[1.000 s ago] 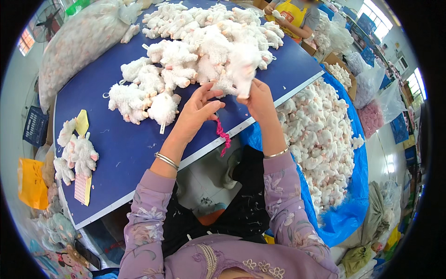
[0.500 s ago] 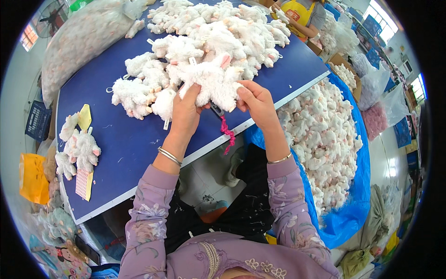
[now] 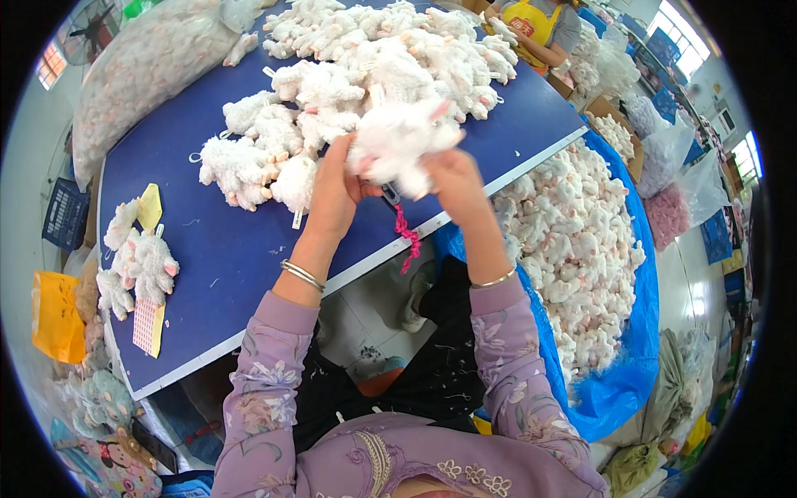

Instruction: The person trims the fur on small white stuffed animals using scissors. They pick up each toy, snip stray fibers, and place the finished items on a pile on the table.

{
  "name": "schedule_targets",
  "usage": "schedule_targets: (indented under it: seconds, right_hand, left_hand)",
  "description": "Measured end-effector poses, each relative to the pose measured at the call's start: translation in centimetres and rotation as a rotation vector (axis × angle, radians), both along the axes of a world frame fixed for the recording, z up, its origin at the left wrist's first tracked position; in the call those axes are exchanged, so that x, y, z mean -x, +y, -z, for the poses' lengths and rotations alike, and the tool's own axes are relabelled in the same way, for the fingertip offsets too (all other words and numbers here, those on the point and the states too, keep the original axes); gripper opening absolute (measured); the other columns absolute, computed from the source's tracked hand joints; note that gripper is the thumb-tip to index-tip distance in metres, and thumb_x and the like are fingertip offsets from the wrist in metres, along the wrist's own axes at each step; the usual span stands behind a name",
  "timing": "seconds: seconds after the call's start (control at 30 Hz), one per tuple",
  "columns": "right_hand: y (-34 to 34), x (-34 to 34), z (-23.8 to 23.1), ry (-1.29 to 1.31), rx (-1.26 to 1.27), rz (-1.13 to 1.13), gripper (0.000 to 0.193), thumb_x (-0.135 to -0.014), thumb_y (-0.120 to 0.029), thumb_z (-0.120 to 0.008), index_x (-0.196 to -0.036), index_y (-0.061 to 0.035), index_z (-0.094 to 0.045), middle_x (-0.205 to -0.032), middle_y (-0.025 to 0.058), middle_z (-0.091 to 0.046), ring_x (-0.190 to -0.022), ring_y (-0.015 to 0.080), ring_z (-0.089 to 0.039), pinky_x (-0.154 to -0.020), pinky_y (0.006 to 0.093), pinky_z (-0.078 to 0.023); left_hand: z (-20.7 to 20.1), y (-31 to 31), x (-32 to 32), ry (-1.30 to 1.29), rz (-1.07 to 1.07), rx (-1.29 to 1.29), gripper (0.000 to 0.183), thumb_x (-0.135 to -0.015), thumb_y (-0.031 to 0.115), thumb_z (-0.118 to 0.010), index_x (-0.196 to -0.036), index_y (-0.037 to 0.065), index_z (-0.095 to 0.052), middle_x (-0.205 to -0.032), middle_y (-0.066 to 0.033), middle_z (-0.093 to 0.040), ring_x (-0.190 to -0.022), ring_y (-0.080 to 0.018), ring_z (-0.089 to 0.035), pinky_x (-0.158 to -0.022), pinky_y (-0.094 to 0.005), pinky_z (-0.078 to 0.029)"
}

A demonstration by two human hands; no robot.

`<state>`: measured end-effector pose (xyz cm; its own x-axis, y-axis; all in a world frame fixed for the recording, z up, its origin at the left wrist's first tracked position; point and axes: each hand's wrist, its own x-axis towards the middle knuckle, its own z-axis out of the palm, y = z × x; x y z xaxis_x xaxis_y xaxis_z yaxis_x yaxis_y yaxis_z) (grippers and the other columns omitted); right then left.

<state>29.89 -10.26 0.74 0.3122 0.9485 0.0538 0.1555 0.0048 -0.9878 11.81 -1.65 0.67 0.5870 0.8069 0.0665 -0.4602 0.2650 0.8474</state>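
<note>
Orange bag (image 3: 58,319), blue crate (image 3: 65,214)

Plush toy (image 3: 397,143): fleecy, matt cloth pile (blurred in part). Tabletop (image 3: 228,270): smooth, low sheen. Blue sack (image 3: 613,408): creased, glossy plastic sheeting. Bangles (image 3: 302,275): polished metal.

Lettering (image 3: 522,26) on yellow apron (image 3: 543,20)

Plush toy (image 3: 397,143) between the hands (image 3: 334,195), before the toy heap (image 3: 390,62) on the table (image 3: 224,290)
</note>
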Motion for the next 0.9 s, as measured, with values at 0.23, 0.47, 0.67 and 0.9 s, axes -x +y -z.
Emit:
schedule_targets:
  seconds: [0.23, 0.47, 0.67, 0.9]
  right_hand:
    - [-3.1, -4.8, -6.9, 0.517, -0.622, -0.052, 0.048, -0.091, -0.038, -0.057, -0.126, -0.0051, -0.053, -0.118, 0.0109, -0.063, -0.098, 0.0230, -0.063, -0.077, 0.0382, -0.051]
    - [2.9, -1.1, 2.3, -0.595, -0.047, 0.253, 0.036, -0.079, -0.023, -0.070, -0.105, 0.0011, -0.063, -0.086, 0.0131, -0.069, -0.078, 0.0229, -0.066, -0.072, 0.0325, -0.051]
    - [2.0, -0.5, 0.2, -0.088, -0.305, 0.254, 0.024, -0.086, -0.017, -0.064, -0.096, 0.0050, -0.065, -0.078, 0.0071, -0.067, -0.070, 0.0136, -0.062, -0.065, 0.0262, -0.049]
    - [1.0, 2.6, -2.2, 0.214, -0.354, 0.253, 0.026, -0.090, -0.021, -0.066, -0.076, 0.0000, -0.063, -0.064, 0.0010, -0.059, -0.057, 0.0064, -0.051, -0.051, 0.0223, -0.041]
  left_hand:
    - [0.1, 0.7, 0.4, -0.044, 0.010, 0.024, 0.049, -0.099, 0.049, -0.030, -0.115, 0.007, -0.051, -0.105, -0.0117, -0.065, -0.079, -0.0154, -0.059, -0.064, -0.0267, -0.045]
    - [0.7, 1.0, 0.4, 0.087, 0.046, -0.038, 0.037, -0.097, 0.038, -0.042, -0.111, 0.007, -0.055, -0.097, -0.0060, -0.066, -0.078, -0.0105, -0.059, -0.064, -0.0226, -0.043]
    - [0.7, 0.3, 0.0, 0.298, -0.144, -0.319, 0.045, -0.088, 0.025, -0.062, -0.125, 0.005, -0.048, -0.116, -0.0094, -0.058, -0.098, -0.0156, -0.057, -0.076, -0.0260, -0.047]
    - [1.0, -1.3, -0.7, 0.393, -0.132, -0.661, 0.094, -0.072, 0.025, -0.079, -0.143, -0.001, -0.023, -0.131, -0.0208, -0.046, -0.117, -0.0253, -0.051, -0.091, -0.0346, -0.045]
